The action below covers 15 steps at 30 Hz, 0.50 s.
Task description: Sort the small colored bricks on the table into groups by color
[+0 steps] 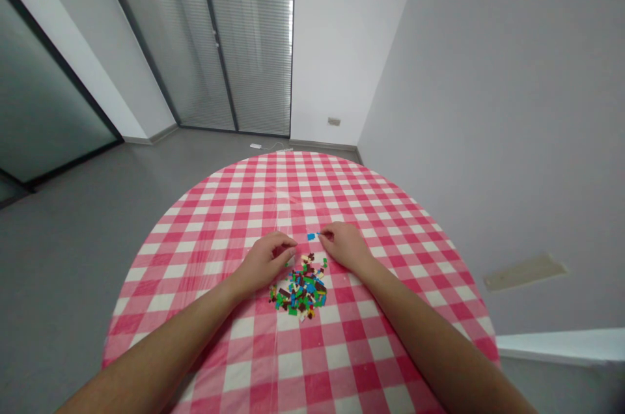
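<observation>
Looks early: bricks (301,295) mostly heaped loose, one blue piece (311,237) apart. Right hand (347,245) pinched, left hand (266,260) curled; can't tell if gripping.

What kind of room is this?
Probably an office or meeting room: glass partition with blinds, plain white walls and a wall socket, though the checked tablecloth looks more domestic.

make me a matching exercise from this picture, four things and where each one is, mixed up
1. pile of small multicoloured plastic bricks
2. blue plastic piece outside the pile
3. red-and-white checked cloth
4. small pale rectangular fitting

A. low on the far white wall
B. beneath the bricks
C. close to the left hand
D. beside the right hand

Pairs: 1-C, 2-D, 3-B, 4-A
</observation>
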Available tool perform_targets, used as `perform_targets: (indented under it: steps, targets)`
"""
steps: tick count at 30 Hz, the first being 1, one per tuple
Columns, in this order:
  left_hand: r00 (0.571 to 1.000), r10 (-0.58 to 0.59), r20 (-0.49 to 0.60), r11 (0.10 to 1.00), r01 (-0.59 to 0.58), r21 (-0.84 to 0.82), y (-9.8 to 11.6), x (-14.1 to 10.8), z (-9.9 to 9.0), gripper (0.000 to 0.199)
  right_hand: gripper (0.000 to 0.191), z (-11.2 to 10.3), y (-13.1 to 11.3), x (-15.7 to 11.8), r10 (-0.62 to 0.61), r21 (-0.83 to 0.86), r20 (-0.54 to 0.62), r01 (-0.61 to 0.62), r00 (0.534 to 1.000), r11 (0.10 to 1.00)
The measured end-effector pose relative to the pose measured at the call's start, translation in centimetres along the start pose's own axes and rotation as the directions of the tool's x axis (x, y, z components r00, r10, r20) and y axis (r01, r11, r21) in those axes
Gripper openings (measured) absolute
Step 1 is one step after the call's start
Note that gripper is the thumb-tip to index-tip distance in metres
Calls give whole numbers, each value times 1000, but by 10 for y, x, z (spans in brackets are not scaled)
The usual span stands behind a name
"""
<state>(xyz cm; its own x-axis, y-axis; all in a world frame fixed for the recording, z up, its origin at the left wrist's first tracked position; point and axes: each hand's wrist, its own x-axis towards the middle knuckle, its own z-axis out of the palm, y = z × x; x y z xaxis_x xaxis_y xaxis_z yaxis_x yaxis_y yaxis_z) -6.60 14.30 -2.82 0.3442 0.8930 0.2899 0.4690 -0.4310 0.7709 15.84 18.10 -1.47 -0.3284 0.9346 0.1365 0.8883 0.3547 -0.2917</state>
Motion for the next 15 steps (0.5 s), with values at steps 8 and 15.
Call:
perform_targets:
  steps: [8, 15]
  targets:
    - [1000, -5, 10, 1000, 5, 3, 2, 0, -1, 13, 21, 3, -3, 1, 22, -42, 30, -21, 999, 999]
    - [999, 7, 32, 1000, -6, -14, 5, 0, -2, 14, 20, 2, -4, 2, 19, -8, 15, -19, 1000, 1000]
